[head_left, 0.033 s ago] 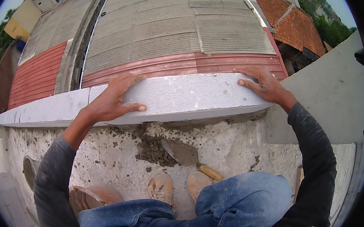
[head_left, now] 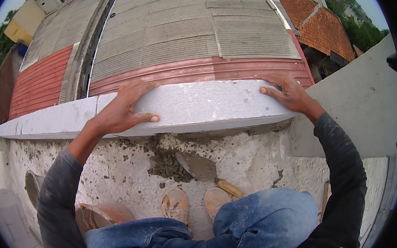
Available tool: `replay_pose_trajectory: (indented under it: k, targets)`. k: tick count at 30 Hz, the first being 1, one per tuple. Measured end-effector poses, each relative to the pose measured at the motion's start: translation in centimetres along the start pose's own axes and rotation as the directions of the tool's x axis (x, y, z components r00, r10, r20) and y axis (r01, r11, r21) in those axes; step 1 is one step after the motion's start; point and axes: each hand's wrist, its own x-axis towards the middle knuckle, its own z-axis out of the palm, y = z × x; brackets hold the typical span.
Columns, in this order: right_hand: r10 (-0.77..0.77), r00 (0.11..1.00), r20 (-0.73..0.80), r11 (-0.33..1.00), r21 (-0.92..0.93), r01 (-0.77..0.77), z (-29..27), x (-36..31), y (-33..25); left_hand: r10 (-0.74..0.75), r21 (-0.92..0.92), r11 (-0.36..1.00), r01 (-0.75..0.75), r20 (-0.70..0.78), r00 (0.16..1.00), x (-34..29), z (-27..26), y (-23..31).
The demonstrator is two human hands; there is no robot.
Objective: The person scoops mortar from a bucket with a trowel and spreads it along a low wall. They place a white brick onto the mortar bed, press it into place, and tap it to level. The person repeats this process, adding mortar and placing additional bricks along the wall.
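A long white lightweight concrete block [head_left: 206,102] lies at the right end of a row of such blocks along the low wall. Toward its left end, my left hand [head_left: 122,111] grips it, thumb on top and fingers reaching over the far edge. My right hand [head_left: 290,93] holds the right end the same way, its fingertips partly hidden behind the far edge. Below the block, a trowel [head_left: 198,166] with a wooden handle rests on the floor beside a heap of grey mortar [head_left: 167,167].
Another white block [head_left: 51,119] adjoins on the left. A grey side wall [head_left: 343,106] rises at the right. An orange bucket [head_left: 104,212] and a pale round container [head_left: 33,185] stand at lower left, partly behind my arm. Beyond the blocks lie lower corrugated roofs [head_left: 162,37].
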Motion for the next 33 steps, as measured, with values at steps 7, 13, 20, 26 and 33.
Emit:
replay_pose_trajectory:
  k: [7,13,20,26,33]
  targets:
    - [0.101,0.995,0.008,0.995,0.007,-0.101,0.2,-0.1,1.1,-0.036,-0.073,0.997,0.033,-0.033,0.999,0.1,0.2,0.5]
    - [-0.004,1.0,-0.021,0.999,0.041,0.005,0.4,0.2,1.7,-0.049,-0.007,0.999,0.049,-0.056,0.997,-0.3,-0.1,1.6]
    - [-0.038,0.999,-0.028,0.999,0.02,0.039,0.3,0.0,1.6,-0.056,-0.013,0.998,0.056,-0.074,0.996,-0.5,0.2,1.2]
    - [-0.027,0.999,-0.018,0.999,-0.046,0.026,0.0,0.2,1.3,-0.038,-0.007,0.999,0.037,-0.049,0.998,-0.1,-0.3,1.7]
    - [-0.322,0.746,-0.583,0.947,-0.188,0.262,5.8,-8.8,-3.7,-0.084,0.02,0.996,0.085,-0.016,0.996,2.0,-0.6,2.6]
